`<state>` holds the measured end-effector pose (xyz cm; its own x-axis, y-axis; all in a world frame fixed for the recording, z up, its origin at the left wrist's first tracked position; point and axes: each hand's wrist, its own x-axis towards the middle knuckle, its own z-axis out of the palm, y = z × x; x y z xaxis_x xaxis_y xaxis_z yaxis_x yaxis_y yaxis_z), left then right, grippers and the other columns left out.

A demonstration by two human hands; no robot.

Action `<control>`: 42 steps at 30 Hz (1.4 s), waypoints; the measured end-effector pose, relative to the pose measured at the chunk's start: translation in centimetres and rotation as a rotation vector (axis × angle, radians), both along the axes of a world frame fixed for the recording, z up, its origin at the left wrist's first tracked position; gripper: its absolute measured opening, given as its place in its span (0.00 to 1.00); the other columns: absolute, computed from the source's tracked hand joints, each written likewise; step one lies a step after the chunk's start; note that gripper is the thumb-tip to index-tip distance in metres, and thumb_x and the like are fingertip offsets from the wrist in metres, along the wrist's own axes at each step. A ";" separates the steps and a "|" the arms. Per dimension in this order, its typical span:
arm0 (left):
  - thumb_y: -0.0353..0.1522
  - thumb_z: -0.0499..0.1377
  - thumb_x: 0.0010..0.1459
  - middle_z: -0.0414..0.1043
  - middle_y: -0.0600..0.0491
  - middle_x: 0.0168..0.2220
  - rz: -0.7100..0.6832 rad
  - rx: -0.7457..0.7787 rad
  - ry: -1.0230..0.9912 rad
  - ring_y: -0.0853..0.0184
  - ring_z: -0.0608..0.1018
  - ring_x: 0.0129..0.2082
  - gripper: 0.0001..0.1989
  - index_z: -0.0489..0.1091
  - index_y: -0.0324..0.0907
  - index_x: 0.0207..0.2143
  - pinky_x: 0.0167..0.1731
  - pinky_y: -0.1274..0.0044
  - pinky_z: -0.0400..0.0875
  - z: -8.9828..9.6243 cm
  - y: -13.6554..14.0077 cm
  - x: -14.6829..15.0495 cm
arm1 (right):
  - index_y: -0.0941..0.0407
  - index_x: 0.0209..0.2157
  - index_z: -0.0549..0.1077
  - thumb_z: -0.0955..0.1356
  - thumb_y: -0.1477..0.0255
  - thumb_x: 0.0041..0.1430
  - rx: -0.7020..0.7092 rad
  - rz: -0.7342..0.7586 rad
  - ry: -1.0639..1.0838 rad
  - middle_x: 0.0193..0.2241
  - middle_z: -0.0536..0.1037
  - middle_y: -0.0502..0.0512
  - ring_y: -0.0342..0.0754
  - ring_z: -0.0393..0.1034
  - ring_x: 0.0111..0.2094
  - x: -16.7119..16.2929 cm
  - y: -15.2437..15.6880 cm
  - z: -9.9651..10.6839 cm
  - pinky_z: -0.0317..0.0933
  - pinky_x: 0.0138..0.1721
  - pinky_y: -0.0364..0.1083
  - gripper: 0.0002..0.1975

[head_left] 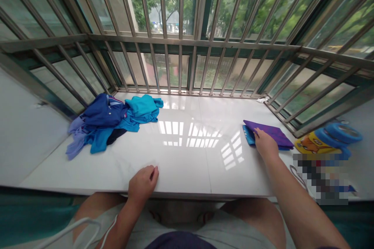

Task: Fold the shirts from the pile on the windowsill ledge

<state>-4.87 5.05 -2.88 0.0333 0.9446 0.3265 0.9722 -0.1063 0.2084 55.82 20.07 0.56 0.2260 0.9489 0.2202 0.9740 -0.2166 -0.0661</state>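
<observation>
head: left hand [143, 183] loosely curled, purple cloth [275, 134] in right hand [265, 144], grip partly hidden

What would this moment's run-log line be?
left hand: curled, near front of ledge | right hand: touching folded purple cloth atop blue cloth | crumpled clothes: on ledge, left

Folded cloth [273, 133], at right hand [266, 146]: purple over blue
Clothes [112, 118], beyond left hand [143, 182]: navy, turquoise, lavender
Mug [318, 142], farther right: yellow, blue
</observation>
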 end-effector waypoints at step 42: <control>0.49 0.56 0.71 0.82 0.42 0.47 -0.191 -0.045 -0.509 0.52 0.82 0.49 0.20 0.79 0.45 0.44 0.54 0.64 0.75 9.8 2.8 0.5 | 0.49 0.78 0.52 0.72 0.64 0.65 0.055 0.634 0.731 0.72 0.66 0.66 0.64 0.66 0.70 -30.8 -17.6 -3.3 0.65 0.68 0.65 0.44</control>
